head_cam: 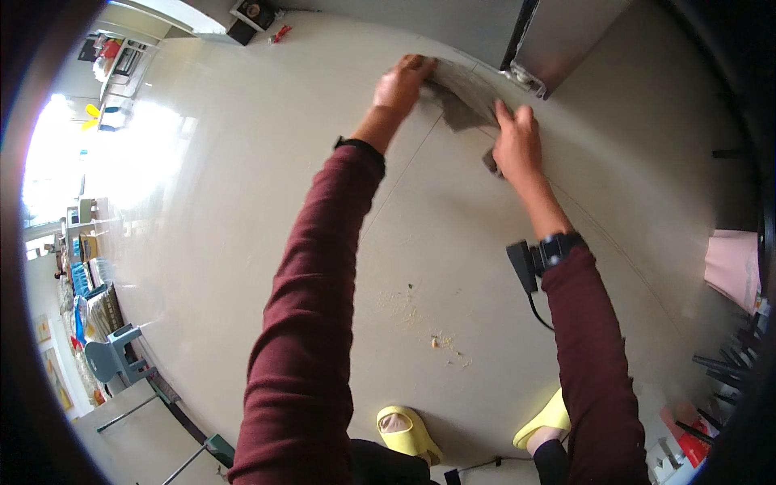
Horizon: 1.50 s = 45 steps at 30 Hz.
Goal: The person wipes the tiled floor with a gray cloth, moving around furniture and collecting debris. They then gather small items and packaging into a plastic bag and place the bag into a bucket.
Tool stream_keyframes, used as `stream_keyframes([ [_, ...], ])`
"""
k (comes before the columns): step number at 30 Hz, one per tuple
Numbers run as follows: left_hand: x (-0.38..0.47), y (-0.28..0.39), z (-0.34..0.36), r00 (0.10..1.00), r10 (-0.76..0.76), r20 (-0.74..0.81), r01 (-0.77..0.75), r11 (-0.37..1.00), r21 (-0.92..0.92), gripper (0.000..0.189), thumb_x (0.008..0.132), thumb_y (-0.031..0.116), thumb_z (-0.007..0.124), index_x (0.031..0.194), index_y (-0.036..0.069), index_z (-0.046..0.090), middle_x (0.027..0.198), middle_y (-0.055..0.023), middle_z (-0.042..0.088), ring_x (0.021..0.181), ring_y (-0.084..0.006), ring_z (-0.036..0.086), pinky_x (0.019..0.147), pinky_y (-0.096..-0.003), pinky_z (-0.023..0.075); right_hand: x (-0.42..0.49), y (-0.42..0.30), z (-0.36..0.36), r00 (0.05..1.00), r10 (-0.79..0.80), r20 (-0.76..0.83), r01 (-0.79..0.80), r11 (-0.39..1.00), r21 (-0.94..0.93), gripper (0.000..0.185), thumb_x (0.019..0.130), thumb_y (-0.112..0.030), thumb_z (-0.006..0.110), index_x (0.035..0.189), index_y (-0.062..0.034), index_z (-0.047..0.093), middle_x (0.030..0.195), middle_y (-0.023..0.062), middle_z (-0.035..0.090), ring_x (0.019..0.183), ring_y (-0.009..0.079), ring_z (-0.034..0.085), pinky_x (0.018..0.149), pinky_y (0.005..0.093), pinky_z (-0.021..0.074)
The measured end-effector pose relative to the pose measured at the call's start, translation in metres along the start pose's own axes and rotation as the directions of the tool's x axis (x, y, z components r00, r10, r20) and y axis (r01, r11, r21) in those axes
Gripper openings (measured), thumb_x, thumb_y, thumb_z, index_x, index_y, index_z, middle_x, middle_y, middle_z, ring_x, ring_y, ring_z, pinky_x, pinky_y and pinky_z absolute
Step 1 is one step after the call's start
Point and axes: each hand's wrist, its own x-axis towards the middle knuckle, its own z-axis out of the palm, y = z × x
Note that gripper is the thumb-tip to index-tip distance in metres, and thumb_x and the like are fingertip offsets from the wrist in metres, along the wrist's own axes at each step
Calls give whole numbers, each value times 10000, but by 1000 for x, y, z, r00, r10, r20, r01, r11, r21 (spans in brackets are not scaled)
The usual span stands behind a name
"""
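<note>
A grayish-brown cloth [464,97] is stretched between my two hands above the tiled floor, its middle blurred and one corner hanging down. My left hand [403,85] grips its left end. At its right end, my right hand [518,142] is closed on it, and a dark bit of material shows below that palm. Both wrists wear black bands, the right one with a black device and cable. Pale crumbs [445,342] and small bits lie scattered on the floor between my hands and my feet.
Yellow slippers [411,430] are on my feet. A metal-faced panel [561,42] stands just beyond my right hand. A pink bin [732,267] is at the far right. A blue-gray plastic stool [115,354] and cluttered shelves line the left. A red object [280,34] lies at the top.
</note>
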Motion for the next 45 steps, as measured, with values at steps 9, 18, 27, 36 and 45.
stream_keyframes([
  [9,-166,-58,-101,987,-159,36,139,937,321,515,798,-41,503,1244,203,587,1059,-54,586,1058,-255,550,827,-361,514,-17,-84,30,948,-272,166,246,955,165,530,783,73,513,1236,-180,619,1011,116,479,931,292,503,851,369,475],
  [18,-419,102,-158,965,-209,156,166,953,255,501,729,-15,561,1208,129,595,1004,-74,529,914,-279,514,816,-389,444,-196,-87,-39,745,-588,315,489,802,342,512,740,59,516,1197,-131,648,932,99,442,897,263,468,852,343,447],
  [27,-405,149,-218,948,-309,-79,298,946,-132,381,717,-79,592,1025,113,705,906,-81,563,821,-249,549,700,-334,490,-192,-96,-128,749,-591,299,387,756,528,534,686,93,519,1104,-185,699,854,72,420,764,205,485,706,300,484],
  [36,-271,53,-156,960,-281,9,281,959,-38,492,795,-27,527,1219,201,626,1026,-90,576,983,-280,559,832,-367,479,-71,-68,-50,803,-421,422,344,906,249,589,751,12,477,1233,-291,628,850,83,482,839,224,497,842,320,458],
  [45,-363,94,-128,983,-97,155,86,994,75,569,746,-57,517,1268,163,575,936,-88,490,921,-277,481,812,-388,423,-209,-38,-51,851,-414,323,303,890,342,587,727,73,511,1206,-235,651,855,62,436,809,210,483,758,314,467],
])
